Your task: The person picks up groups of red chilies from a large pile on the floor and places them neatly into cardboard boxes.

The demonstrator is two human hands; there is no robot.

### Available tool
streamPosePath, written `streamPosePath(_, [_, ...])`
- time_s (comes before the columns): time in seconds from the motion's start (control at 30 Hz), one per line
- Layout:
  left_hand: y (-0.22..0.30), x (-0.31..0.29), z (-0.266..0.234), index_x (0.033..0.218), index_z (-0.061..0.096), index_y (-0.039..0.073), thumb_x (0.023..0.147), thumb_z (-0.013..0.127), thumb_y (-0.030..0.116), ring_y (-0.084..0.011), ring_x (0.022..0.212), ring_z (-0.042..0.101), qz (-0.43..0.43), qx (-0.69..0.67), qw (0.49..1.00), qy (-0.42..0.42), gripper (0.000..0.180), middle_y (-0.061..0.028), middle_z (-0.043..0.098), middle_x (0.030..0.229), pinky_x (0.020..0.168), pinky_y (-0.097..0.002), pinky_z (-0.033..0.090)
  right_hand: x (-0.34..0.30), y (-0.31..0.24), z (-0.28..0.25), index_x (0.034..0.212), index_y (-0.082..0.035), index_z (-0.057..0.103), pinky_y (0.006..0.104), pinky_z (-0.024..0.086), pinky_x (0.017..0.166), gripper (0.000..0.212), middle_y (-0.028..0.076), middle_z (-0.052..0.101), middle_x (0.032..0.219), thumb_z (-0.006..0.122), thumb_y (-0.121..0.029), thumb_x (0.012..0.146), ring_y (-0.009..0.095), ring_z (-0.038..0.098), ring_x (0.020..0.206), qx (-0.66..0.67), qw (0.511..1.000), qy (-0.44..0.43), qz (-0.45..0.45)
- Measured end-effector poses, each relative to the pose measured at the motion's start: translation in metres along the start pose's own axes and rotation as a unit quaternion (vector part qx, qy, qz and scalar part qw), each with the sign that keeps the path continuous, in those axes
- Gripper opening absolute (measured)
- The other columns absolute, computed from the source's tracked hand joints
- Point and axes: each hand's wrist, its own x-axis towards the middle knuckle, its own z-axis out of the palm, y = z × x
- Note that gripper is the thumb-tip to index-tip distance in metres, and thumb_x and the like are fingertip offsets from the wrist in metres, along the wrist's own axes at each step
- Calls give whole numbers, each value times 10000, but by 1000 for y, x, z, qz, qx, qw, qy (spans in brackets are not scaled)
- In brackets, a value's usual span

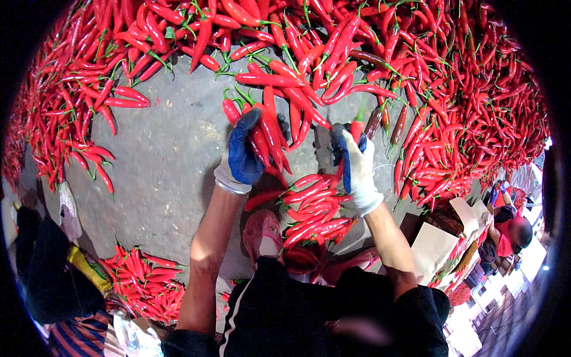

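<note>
Bunch of long red chilli peppers [270,128], glossy, green stems pointing up and away from the wearer, tips hanging down; held over grey floor [172,149], roughly mid-view. Left hand [244,154], in a white knit glove with blue coating, is wrapped round the bunch, fingers curled, grip full. Right hand [358,166], gloved alike, is to the right of it and apart from it; grip narrow, thumb and fingers closed on a single red chilli [356,130], stem uppermost and blurred.

Just below, between the forearms: stack of red chillies [315,205], laid mostly sideways, several deep. Pinkish shoe [262,229] close to its left side.

Beyond the hands, loose chillies [279,79] lie at the near edge of a large chilli heap [476,101] that arcs round the top and both sides of the floor patch. A few dark brownish-red pods [399,125] among the red, right of the right hand.

Lower left: smaller chilli pile [148,288], beside it a yellow bag [87,268] and a person in dark clothing [56,273], partly in shadow. Lower right: open cardboard box [435,250], flaps up; past it, near the rim, another person in a red top [508,235], bent low.
</note>
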Motion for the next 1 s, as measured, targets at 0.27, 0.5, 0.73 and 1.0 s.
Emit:
streamPosePath(0.27, [1,-11,-8,1162,585,26,913,564,190,-263,995,634,28,153,987,30,299,-156,634,1098,898,-406,518,24,-47,4,1003,-34,662,410,499,756,344,190,666,898,677,-313,802,342,652,836,-373,914,-20,-159])
streamPosePath(0.5, [-21,-3,-36,1263,519,-13,985,435,160,-232,1099,585,93,248,964,-16,338,-135,594,1190,977,-362,467,68,-49,108,1030,-5,555,427,512,703,376,178,647,831,639,-300,812,343,645,810,-553,686,-90,-464])
streamPosePath(0.73, [-14,-7,-19,1132,583,56,913,575,177,-208,977,610,57,129,988,70,250,-78,631,1049,879,-349,496,72,-95,105,1012,-16,667,390,518,749,461,153,685,889,720,-382,737,292,670,843,-578,763,-86,-278])
streamPosePath(1.0, [0,-15,10,1134,582,47,877,618,218,-209,956,613,-19,34,997,64,311,-83,636,1029,860,-342,498,74,-61,48,1053,-3,707,254,295,431,300,-63,526,596,679,-223,852,34,425,499,-151,966,-211,-8])
